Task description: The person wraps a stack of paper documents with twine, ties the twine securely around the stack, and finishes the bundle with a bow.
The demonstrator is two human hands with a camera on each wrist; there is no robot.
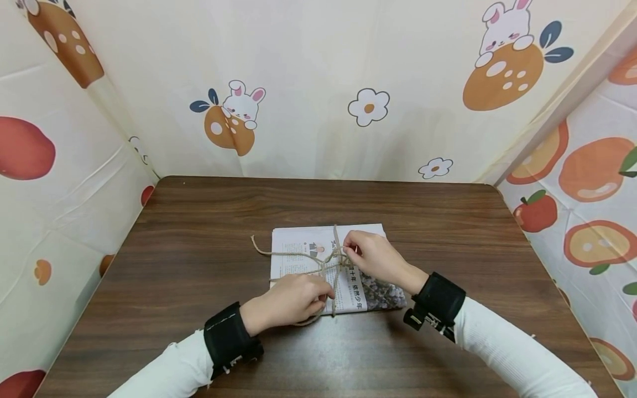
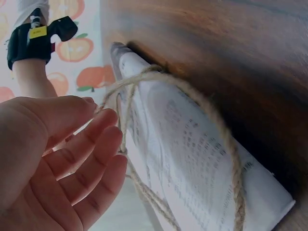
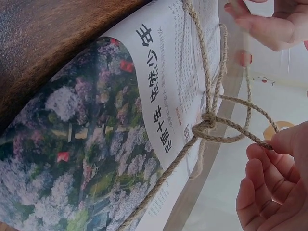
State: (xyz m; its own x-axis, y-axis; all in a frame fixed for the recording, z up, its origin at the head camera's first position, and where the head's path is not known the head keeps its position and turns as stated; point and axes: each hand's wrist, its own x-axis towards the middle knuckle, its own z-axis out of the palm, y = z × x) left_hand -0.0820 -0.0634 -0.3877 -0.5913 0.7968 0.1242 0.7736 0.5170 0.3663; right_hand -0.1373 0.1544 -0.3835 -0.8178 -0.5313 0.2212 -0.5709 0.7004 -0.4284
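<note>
A folded newspaper bundle (image 1: 293, 240) lies on the table, with brown twine (image 1: 334, 293) running across it both ways. The strands meet in a knot (image 3: 208, 120) with loops above the printed page. From the right, my right hand (image 1: 373, 254) pinches a strand between thumb and forefinger, a little off the knot. My left hand (image 1: 293, 298) is at the bundle's near left side. Its thumb and forefinger pinch another length of twine (image 2: 216, 120), which arcs over the newspaper; the other fingers are loosely bent. One loose twine end reaches past the bundle's left edge.
The brown wooden table (image 1: 199, 221) extends around the bundle on all sides. Behind it hangs a pale curtain (image 1: 308, 44) printed with rabbits and flowers. Fruit-patterned cloth (image 1: 597, 232) borders the right side, and similar cloth the left. Both wrists wear black camera straps (image 1: 440, 301).
</note>
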